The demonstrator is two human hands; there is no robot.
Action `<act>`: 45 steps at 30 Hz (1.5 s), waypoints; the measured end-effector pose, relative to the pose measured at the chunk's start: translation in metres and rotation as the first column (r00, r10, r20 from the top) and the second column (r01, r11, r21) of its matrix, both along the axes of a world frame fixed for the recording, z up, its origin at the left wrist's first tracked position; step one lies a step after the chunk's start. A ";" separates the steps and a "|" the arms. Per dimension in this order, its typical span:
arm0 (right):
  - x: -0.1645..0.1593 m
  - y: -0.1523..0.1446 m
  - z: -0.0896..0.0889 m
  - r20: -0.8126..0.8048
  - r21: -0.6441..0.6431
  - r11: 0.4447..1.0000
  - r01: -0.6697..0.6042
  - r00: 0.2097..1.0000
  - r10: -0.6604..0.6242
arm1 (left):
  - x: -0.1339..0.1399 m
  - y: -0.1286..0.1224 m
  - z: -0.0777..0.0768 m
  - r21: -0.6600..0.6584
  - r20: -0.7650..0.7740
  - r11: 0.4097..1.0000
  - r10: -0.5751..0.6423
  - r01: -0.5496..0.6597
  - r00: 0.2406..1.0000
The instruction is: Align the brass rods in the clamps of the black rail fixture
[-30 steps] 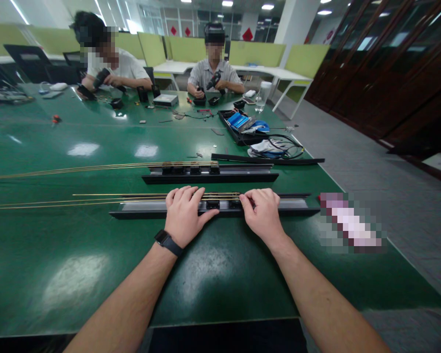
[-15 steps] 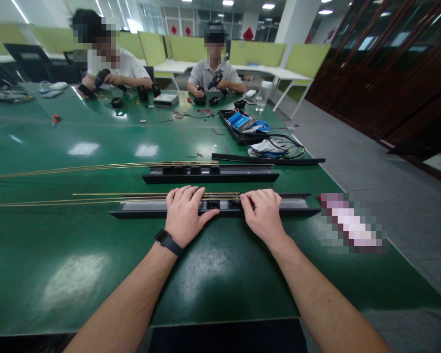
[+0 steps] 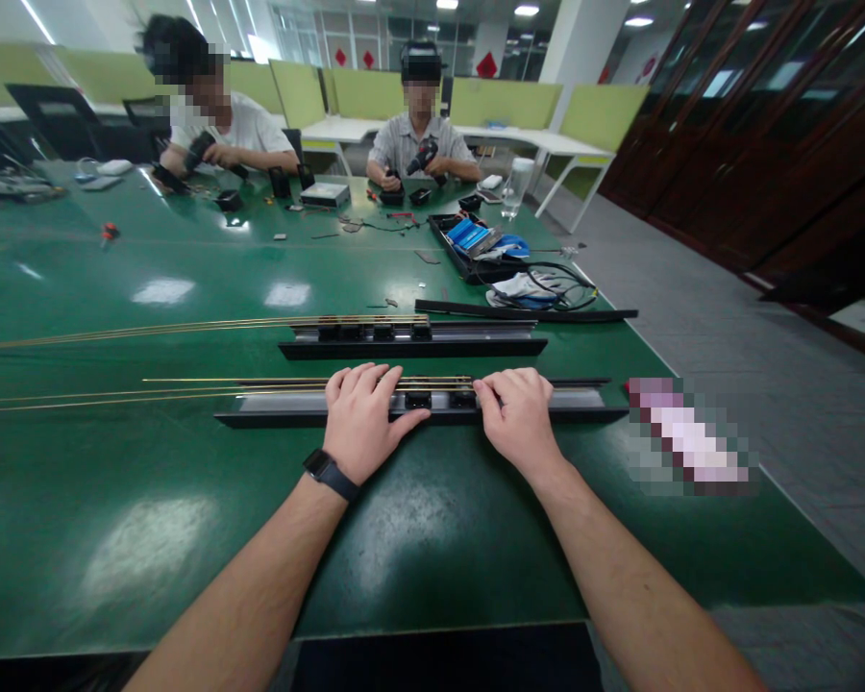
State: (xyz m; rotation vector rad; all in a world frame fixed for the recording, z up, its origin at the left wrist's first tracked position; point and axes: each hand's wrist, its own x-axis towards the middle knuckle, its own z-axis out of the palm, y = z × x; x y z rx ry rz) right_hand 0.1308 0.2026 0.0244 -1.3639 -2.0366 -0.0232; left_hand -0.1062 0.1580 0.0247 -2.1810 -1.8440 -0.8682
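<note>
Right hand: the right hand [image 3: 517,413] is curled, thumb and forefinger close together at the right ends of the gold rods [image 3: 436,389]; the fingertips are partly hidden, so I cannot tell whether they pinch a rod or a block.
Left hand: the left hand [image 3: 360,423] lies across the near channel [image 3: 447,418], fingers at its far edge, thumb spread toward the right; its palm side is hidden, so any hold cannot be told.
Gold rods: they lie lengthwise along the near channel, long axis left to right; one ends in sight on the left, others are cut off by the left edge.
Black blocks: one black block [image 3: 418,399] shows between the hands, another beside the right thumb; the left hand may cover more.
Near channel: on the green table [image 3: 396,538], its long axis left to right, the middle partly covered.
Far channel: the far channel [image 3: 410,350] lies behind, nearly parallel, with similar rods and blocks.
Pixelated object: beyond the near channel's right end, unreadable.
</note>
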 end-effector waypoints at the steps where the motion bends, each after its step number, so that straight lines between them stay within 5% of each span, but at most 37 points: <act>1: 0.000 0.000 0.000 0.000 0.000 1.000 0.001 1.000 -0.001 | 0.000 0.000 0.000 -0.001 0.001 1.000 0.000 0.000 1.000; 45: 0.000 -0.002 0.003 -0.014 0.050 0.999 0.009 1.000 -0.008 | 0.001 0.000 0.000 0.000 -0.002 1.000 0.004 -0.004 1.000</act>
